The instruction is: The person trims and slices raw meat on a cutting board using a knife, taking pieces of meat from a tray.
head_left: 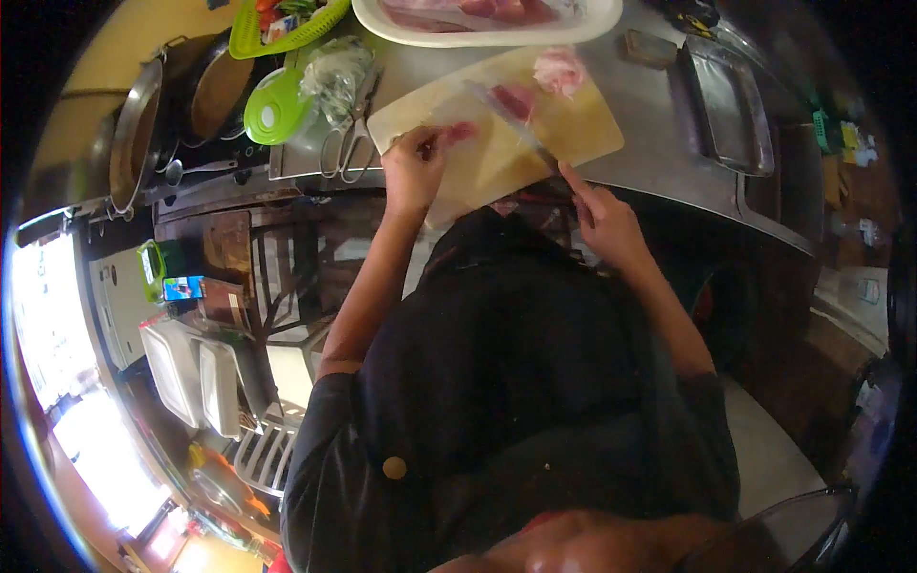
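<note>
The knife lies slantwise over the board, its long, narrow blade pointing away and to the left, its handle near the board's close edge. Against or just beside the blade's far side sits a dark-pink chunk of raw meat. A small, thin, reddish strip lies left of the blade, apart from it. Near the far right edge rests a crumpled, pale pink-and-white heap
</note>
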Motion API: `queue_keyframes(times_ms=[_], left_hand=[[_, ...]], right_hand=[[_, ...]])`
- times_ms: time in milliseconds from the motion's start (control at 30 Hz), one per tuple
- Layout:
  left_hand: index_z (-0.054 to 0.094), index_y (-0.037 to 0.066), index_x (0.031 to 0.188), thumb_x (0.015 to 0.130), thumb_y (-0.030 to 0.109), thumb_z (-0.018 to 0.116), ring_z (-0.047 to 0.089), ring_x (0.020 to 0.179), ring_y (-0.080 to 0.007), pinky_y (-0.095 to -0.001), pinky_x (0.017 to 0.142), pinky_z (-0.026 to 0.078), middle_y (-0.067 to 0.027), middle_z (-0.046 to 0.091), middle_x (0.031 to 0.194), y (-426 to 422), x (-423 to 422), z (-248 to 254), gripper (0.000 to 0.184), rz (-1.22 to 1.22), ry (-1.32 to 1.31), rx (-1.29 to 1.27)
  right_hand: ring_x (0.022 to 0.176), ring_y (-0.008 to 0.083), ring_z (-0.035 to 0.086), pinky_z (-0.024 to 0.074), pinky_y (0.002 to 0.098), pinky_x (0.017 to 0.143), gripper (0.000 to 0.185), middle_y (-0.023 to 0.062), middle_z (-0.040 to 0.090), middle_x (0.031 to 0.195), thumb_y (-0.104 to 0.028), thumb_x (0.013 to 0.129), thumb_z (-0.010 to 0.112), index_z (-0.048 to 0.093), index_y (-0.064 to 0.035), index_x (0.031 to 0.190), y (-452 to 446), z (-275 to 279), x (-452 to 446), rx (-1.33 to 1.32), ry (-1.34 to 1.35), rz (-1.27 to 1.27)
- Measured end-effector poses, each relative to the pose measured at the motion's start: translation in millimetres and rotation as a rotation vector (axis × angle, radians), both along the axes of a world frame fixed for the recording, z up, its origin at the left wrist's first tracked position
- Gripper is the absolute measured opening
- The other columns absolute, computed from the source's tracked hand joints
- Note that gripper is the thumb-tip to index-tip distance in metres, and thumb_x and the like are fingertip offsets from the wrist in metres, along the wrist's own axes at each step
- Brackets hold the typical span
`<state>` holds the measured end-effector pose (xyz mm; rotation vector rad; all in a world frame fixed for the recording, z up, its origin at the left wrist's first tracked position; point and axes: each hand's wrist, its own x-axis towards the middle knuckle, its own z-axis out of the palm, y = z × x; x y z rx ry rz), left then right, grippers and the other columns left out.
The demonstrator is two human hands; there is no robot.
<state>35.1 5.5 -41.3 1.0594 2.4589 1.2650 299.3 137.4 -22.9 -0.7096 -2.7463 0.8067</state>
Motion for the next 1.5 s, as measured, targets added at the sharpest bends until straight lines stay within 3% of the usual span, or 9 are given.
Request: queue_keyframes(times_ms=[200,300,433,700,1000,1200,1300,1400,1500], left_hand=[[0.069,0.003,0.089,0.078,0.006,0.066,0.065,0.071,-0.0268,-0.0344,0.067,0.053,-0.0151,0.066,0.085,-4.6,-3.0,1.7,0.013,-0.065,0.089,0.066],[0.068,0.001,0.086,0.076,0.003,0.065,0.065,0.072,-0.0299,-0.0365,0.068,0.053,-0.0160,0.066,0.087,0.0,-8.4,-12.9,0.011,-0.155,0.201,0.113],[0.068,0.002,0.084,0.075,0.002,0.064,0.064,0.075,-0.0331,-0.0381,0.072,0.053,-0.0157,0.068,0.088,4.2,-13.3,-18.3,0.010,-0.206,0.312,0.119],[0.067,0.002,0.078,0.070,0.004,0.066,0.065,0.072,-0.0305,-0.0373,0.067,0.052,-0.0152,0.065,0.074,8.0,-12.1,-9.4,0.008,-0.182,0.100,-0.012],[0.056,0.003,0.077,0.066,0.004,0.068,0.061,0.064,-0.0291,-0.0375,0.061,0.049,-0.0111,0.060,0.067,23.8,-17.8,3.4,0.016,-0.177,0.059,-0.030],[0.057,0.003,0.075,0.064,0.004,0.071,0.062,0.063,-0.0273,-0.0366,0.060,0.049,-0.0111,0.061,0.067,29.0,-20.2,-5.7,0.019,-0.201,0.039,0.018],[0.061,0.002,0.078,0.064,0.010,0.076,0.062,0.061,-0.0242,-0.0347,0.059,0.050,-0.0112,0.063,0.068,29.5,-34.0,-7.6,0.022,-0.237,0.049,0.057],[0.063,0.002,0.080,0.064,0.013,0.078,0.063,0.060,-0.0230,-0.0332,0.059,0.050,-0.0121,0.064,0.069,27.3,-38.0,-1.8,0.025,-0.237,0.029,0.067],[0.064,0.000,0.082,0.064,0.009,0.075,0.065,0.063,-0.0212,-0.0308,0.062,0.052,-0.0119,0.066,0.072,24.5,-46.0,-1.6,0.022,-0.183,0.104,0.074]], right_hand=[[0.066,0.0363,0.061,0.0515,0.0466,0.058,0.071,0.0163,0.055,0.077,-0.009,0.082,0.056,0.033,-0.0341,0.144,-23.2,4.6,-4.5,-0.009,-0.108,0.085],[0.057,0.0299,0.056,0.0492,0.0408,0.054,0.060,0.0110,0.052,0.070,-0.010,0.085,0.058,0.043,-0.0302,0.140,-25.6,1.8,-4.0,0.150,-0.068,0.091],[0.068,0.0381,0.061,0.0525,0.0468,0.063,0.076,0.0181,0.057,0.081,-0.006,0.077,0.057,0.034,-0.0319,0.144,-22.6,13.4,-6.1,0.114,-0.242,0.118],[0.074,0.0385,0.061,0.0516,0.0466,0.067,0.076,0.0191,0.059,0.098,-0.006,0.076,0.061,0.035,-0.0289,0.143,-13.5,-7.2,-55.5,-0.049,-0.060,0.168],[0.072,0.0389,0.060,0.0498,0.0482,0.068,0.070,0.0191,0.057,0.081,-0.008,0.085,0.056,0.031,-0.0337,0.144,-30.9,-5.2,-21.3,-0.181,-0.122,0.033],[0.071,0.0379,0.059,0.0479,0.0470,0.066,0.079,0.0193,0.057,0.080,-0.003,0.079,0.057,0.031,-0.0416,0.143,-46.6,-6.8,5.1,-0.273,-0.137,-0.078],[0.072,0.0302,0.061,0.0494,0.0378,0.069,0.073,0.0135,0.062,0.083,0.001,0.079,0.060,0.040,-0.0292,0.142,-55.7,-16.7,20.0,-0.235,-0.217,-0.106],[0.077,0.0297,0.063,0.0507,0.0370,0.070,0.073,0.0129,0.064,0.087,0.004,0.079,0.058,0.040,-0.0298,0.142,-69.1,-15.5,27.3,-0.120,-0.126,-0.136],[0.072,0.0371,0.061,0.0497,0.0442,0.066,0.072,0.0180,0.059,0.080,-0.011,0.082,0.062,0.034,-0.0382,0.143,-76.0,-8.2,30.2,-0.115,-0.109,-0.165]])
